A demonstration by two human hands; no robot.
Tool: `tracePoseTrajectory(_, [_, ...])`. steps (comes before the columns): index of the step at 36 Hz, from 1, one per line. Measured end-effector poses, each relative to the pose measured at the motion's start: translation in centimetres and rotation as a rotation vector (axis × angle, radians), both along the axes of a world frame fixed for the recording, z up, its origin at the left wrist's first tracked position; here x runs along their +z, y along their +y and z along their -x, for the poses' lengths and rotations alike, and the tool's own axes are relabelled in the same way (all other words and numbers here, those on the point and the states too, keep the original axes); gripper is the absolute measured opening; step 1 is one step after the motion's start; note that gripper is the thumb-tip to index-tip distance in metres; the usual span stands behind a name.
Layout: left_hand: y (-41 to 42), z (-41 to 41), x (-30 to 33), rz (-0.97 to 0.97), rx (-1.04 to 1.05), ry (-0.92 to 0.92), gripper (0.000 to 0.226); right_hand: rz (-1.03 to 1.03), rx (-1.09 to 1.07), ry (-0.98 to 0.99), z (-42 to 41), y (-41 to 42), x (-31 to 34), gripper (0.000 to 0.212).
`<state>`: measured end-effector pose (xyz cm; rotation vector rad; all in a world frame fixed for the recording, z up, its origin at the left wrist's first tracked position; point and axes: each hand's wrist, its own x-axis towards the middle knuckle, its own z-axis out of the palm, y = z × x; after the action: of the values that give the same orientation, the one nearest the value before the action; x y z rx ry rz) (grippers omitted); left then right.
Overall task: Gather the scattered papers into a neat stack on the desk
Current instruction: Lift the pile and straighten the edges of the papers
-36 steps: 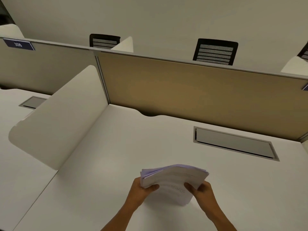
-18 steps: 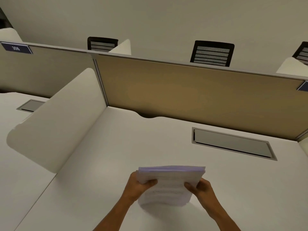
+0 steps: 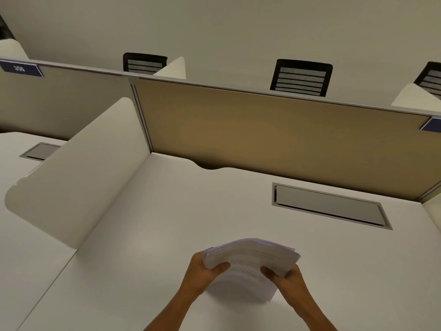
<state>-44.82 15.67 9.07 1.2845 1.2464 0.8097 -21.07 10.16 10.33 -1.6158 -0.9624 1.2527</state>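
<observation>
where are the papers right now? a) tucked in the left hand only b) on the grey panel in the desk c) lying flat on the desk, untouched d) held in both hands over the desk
d: the left hand and right hand each grip a side of the papers above the desk.

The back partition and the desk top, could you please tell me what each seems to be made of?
Back partition: probably tan fabric panel, matte and even, in a grey metal-looking frame. Desk top: likely white laminate, smooth with a soft sheen; its core is hidden.
</observation>
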Motion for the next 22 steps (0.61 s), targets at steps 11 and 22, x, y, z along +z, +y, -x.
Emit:
tracePoseTrajectory(11, [0.6,-0.6,0.5,0.034,0.104,-0.039,0.026,-0.056,-0.054,0.023,0.5,0.4,0.3,0.025])
tracePoseTrajectory(22, [0.0,-0.4,-0.3,0.073,0.077,-0.011,0.033,-0.021,-0.033,0.017,0.9,-0.4,-0.5,0.026])
